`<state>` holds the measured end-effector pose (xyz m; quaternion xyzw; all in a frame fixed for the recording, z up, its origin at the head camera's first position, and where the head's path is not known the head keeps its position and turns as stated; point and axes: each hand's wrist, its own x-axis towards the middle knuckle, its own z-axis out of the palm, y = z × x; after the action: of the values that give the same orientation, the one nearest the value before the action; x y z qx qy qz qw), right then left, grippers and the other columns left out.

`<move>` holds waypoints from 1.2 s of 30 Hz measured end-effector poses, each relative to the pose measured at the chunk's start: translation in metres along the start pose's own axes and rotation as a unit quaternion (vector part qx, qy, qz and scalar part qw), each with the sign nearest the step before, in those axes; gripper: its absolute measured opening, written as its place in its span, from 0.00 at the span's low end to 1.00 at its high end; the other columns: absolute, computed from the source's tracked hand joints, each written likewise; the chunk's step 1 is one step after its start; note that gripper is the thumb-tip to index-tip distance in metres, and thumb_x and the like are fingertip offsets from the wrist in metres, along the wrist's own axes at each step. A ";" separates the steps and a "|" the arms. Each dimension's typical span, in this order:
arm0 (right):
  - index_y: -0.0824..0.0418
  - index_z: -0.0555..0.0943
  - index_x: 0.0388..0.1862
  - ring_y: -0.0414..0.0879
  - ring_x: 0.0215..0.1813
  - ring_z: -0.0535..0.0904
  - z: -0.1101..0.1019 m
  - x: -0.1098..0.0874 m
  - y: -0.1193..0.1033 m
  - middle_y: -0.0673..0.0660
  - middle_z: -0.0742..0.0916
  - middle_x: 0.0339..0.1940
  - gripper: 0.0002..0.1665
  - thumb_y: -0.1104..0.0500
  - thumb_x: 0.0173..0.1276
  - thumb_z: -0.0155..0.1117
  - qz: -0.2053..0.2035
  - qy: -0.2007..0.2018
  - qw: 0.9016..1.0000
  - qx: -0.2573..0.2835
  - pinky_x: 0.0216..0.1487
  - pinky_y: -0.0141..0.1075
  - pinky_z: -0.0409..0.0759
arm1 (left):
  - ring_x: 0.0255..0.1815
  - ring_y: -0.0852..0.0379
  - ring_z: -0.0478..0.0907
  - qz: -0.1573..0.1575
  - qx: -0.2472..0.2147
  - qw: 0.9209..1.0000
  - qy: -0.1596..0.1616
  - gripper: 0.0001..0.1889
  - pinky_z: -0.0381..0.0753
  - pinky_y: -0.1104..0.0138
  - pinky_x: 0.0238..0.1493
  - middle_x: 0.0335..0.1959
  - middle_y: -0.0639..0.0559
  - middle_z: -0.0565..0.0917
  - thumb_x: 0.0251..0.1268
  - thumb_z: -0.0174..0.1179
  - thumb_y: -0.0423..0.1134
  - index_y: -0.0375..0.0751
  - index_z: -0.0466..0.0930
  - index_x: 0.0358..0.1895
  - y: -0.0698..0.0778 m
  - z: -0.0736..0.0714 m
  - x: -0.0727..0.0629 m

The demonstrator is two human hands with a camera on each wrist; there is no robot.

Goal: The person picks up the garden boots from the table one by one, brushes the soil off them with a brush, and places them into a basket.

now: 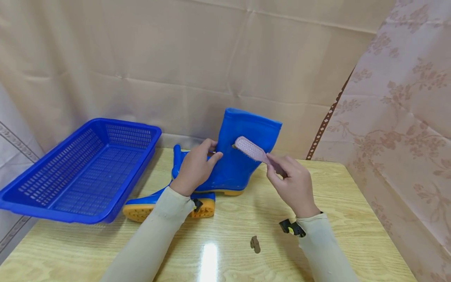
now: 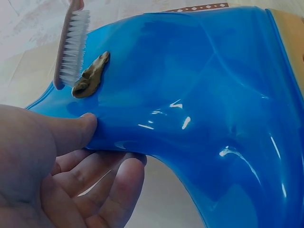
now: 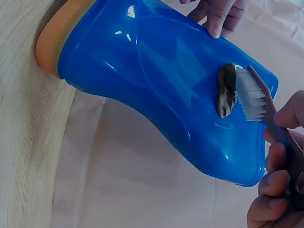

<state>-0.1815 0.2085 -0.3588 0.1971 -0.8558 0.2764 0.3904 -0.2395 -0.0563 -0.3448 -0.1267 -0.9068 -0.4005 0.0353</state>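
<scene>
A blue rain boot (image 1: 230, 172) with a yellow sole is upright on the table, slightly tilted. My left hand (image 1: 195, 164) grips its shaft, thumb on the near face and fingers round the edge. In my right hand (image 1: 292, 182) is the handle of a pinkish scrub brush (image 1: 249, 149) with white bristles. Its bristles touch the edge of a brown, mud-like lump (image 3: 226, 90) stuck on the shaft. The same lump (image 2: 91, 78) shows beyond the left thumb in the left wrist view. A second blue boot (image 1: 139, 209) lies on its side behind my left forearm, partly hidden.
A blue plastic basket (image 1: 135, 184) with mesh sides stands on the left of the wooden table (image 1: 338, 211). A small brown piece (image 1: 255, 244) lies on the tabletop near the front. Beige cloth (image 1: 176, 58) hangs behind the table, and patterned cloth (image 1: 408, 117) hangs on the right.
</scene>
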 end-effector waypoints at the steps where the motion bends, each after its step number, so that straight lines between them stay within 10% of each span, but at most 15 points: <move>1: 0.58 0.91 0.52 0.38 0.25 0.69 0.000 0.000 0.000 0.51 0.83 0.26 0.16 0.66 0.64 0.72 0.001 0.003 1.000 0.001 0.26 0.25 0.62 | 0.62 0.47 0.81 -0.001 -0.001 1.000 0.000 0.21 0.80 0.48 0.63 0.62 0.47 0.83 0.79 0.57 0.49 0.45 0.73 0.66 0.000 0.000 0.000; 36: 0.57 0.88 0.58 0.39 0.28 0.68 -0.001 0.002 -0.002 0.52 0.82 0.29 0.21 0.67 0.67 0.73 -0.008 0.013 1.000 0.007 0.28 0.25 0.60 | 0.62 0.47 0.81 0.007 0.005 1.000 -0.014 0.21 0.79 0.48 0.64 0.62 0.47 0.83 0.79 0.56 0.50 0.46 0.73 0.67 0.000 -0.004 -0.001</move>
<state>-0.1810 0.2076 -0.3562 0.2029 -0.8473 0.2814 0.4021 -0.2384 -0.0596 -0.3421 -0.1389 -0.9083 -0.3936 0.0263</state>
